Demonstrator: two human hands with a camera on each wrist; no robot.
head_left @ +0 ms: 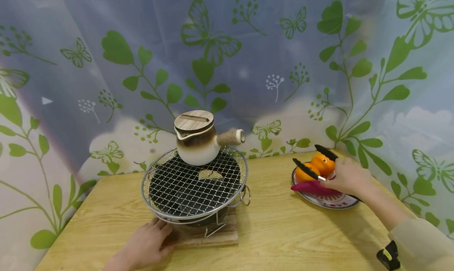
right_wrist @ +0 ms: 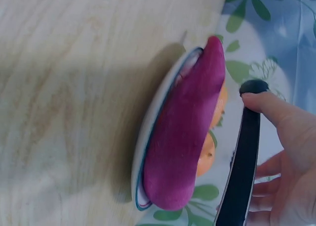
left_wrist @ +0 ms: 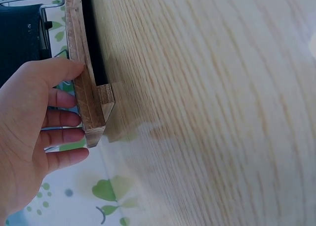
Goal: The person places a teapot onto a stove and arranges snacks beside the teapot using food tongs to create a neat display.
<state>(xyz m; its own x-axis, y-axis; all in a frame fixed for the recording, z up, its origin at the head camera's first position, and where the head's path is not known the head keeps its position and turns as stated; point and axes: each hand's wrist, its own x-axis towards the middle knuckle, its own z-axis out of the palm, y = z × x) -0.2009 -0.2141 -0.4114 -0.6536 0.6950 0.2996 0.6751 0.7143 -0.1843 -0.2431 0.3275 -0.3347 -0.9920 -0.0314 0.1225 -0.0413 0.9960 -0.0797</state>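
Observation:
My right hand (head_left: 351,178) grips a pair of black tongs (right_wrist: 244,157), its thumb on one arm in the right wrist view. In the head view the tong tips are spread about two orange citrus fruits (head_left: 323,163). The fruits lie on a patterned plate (head_left: 338,203) behind a purple sweet potato (right_wrist: 182,137); I cannot tell if the tips touch them. With thumb and fingers my left hand (head_left: 145,243) holds a corner of the wooden board (left_wrist: 81,82) under a round grill (head_left: 177,202). A clay side-handled teapot (head_left: 196,146) with a wooden lid stands on the mesh.
A few flat tan pieces (head_left: 210,175) lie on the grill mesh in front of the teapot. A metal ring (head_left: 246,195) sticks out at the grill's right. The wooden table (head_left: 276,231) meets a butterfly-patterned cloth (head_left: 248,66) at the back and sides.

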